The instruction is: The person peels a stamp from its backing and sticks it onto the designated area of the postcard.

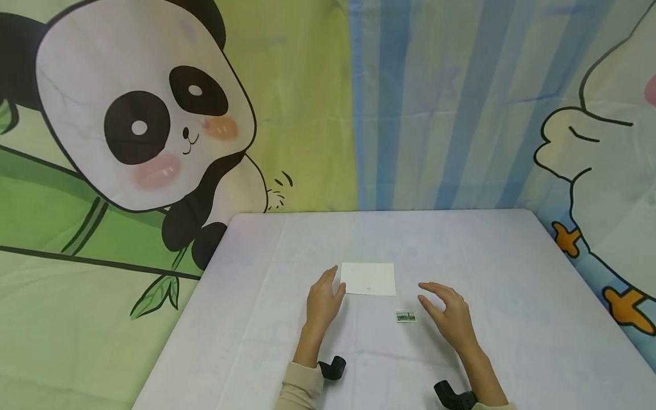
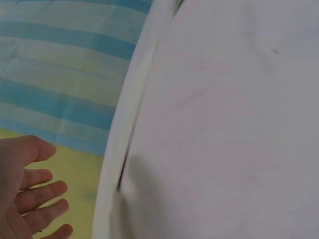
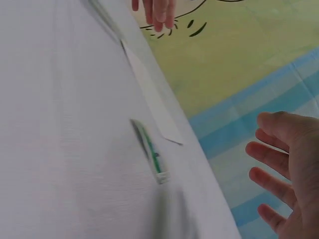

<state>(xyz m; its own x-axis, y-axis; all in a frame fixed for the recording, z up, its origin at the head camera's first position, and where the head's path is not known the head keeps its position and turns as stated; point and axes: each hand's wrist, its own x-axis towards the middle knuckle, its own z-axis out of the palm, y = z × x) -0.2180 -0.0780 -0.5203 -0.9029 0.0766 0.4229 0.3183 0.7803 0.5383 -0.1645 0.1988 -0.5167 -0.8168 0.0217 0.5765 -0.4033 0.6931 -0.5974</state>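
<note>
A white rectangular card or envelope [image 1: 368, 278] lies flat on the white-covered table, with a small faint mark near its lower edge. Just in front of its right corner is a small postage stamp [image 1: 406, 316] with a green picture and white border; the right wrist view shows the stamp [image 3: 148, 152] slightly curled. My left hand [image 1: 324, 302] hovers by the card's left edge, fingers relaxed and nothing held. To the right of the stamp, my right hand [image 1: 451, 319] is held with thumb and fingers spread apart. Its separated fingers [image 3: 271, 184] hold nothing in the right wrist view.
The white tablecloth [image 1: 461, 245] reaches a back edge against a printed curtain with a panda [image 1: 148, 108] and blue stripes [image 1: 435, 102]. Black wrist devices [image 1: 333, 368] sit under both forearms.
</note>
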